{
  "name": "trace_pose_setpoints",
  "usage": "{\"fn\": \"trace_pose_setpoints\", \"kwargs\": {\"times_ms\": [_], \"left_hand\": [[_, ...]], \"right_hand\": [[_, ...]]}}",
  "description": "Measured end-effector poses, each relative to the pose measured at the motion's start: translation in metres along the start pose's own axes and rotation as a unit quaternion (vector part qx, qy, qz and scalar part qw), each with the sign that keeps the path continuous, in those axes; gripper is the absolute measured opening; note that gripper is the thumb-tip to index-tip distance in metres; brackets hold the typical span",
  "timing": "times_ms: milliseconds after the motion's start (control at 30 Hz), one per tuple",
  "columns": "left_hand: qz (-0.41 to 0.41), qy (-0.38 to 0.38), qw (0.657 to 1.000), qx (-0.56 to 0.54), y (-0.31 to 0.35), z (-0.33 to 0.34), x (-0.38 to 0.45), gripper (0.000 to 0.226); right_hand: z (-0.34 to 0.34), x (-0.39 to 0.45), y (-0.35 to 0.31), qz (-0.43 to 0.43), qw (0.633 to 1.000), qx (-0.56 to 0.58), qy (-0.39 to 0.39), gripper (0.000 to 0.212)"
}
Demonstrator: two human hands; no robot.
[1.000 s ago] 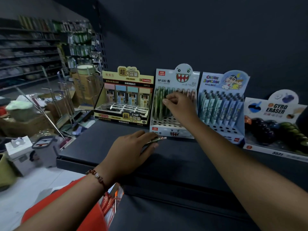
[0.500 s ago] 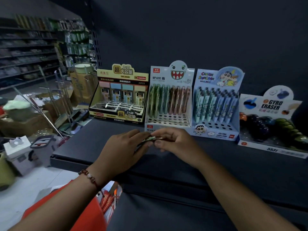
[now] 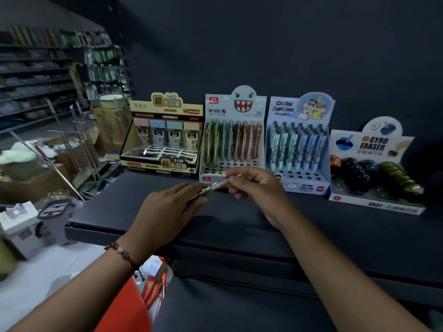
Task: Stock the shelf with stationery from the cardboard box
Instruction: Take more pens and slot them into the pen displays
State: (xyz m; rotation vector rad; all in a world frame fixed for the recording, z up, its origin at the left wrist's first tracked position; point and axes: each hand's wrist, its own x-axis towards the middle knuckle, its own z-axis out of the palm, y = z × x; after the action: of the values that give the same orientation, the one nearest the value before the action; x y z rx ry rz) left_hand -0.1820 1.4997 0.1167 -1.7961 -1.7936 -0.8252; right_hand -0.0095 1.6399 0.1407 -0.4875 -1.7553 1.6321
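From the head camera, the right hand (image 3: 254, 188) pinches a pink pen (image 3: 221, 184) by its upper end, fingers curled round it, just in front of the monster-face display box (image 3: 233, 137). The left hand (image 3: 171, 212) grips a small bundle of pens (image 3: 201, 191), whose tips show at its fingertips, touching the pink pen. The box holds 8 upright pens, green and brown-pink. It stands near the back edge of the dark shelf (image 3: 239, 231), between a lead-refill box (image 3: 165, 137) and a blue pen display (image 3: 299, 142). A gyro eraser tray (image 3: 374, 168) stands toward the right end.
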Motion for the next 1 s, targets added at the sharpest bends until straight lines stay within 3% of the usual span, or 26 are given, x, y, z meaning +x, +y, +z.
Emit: {"fn": "trace_pose_setpoints", "kwargs": {"times_ms": [200, 367, 533, 767, 1000], "left_hand": [[-0.008, 0.001, 1.0, 0.006, -0.001, -0.001, 0.003, 0.039], [0.012, 0.0, 1.0, 0.004, 0.007, 0.003, 0.02, 0.039], [0.014, -0.024, 1.0, -0.009, 0.021, 0.023, 0.037, 0.035], [-0.01, -0.05, 0.999, -0.017, 0.013, 0.037, 0.036, 0.025], [-0.022, -0.065, 0.997, -0.03, 0.012, 0.038, 0.035, 0.029]], "right_hand": [[-0.029, 0.004, -0.015, -0.001, 0.993, 0.076, 0.093, 0.018], [-0.063, 0.008, -0.047, -0.064, 0.985, -0.011, 0.162, 0.019], [-0.082, 0.03, -0.066, -0.146, 0.95, -0.091, 0.262, 0.017], [-0.083, 0.062, -0.057, -0.213, 0.897, -0.307, 0.234, 0.017], [-0.08, 0.087, -0.05, -0.197, 0.858, -0.438, 0.184, 0.018]]}}
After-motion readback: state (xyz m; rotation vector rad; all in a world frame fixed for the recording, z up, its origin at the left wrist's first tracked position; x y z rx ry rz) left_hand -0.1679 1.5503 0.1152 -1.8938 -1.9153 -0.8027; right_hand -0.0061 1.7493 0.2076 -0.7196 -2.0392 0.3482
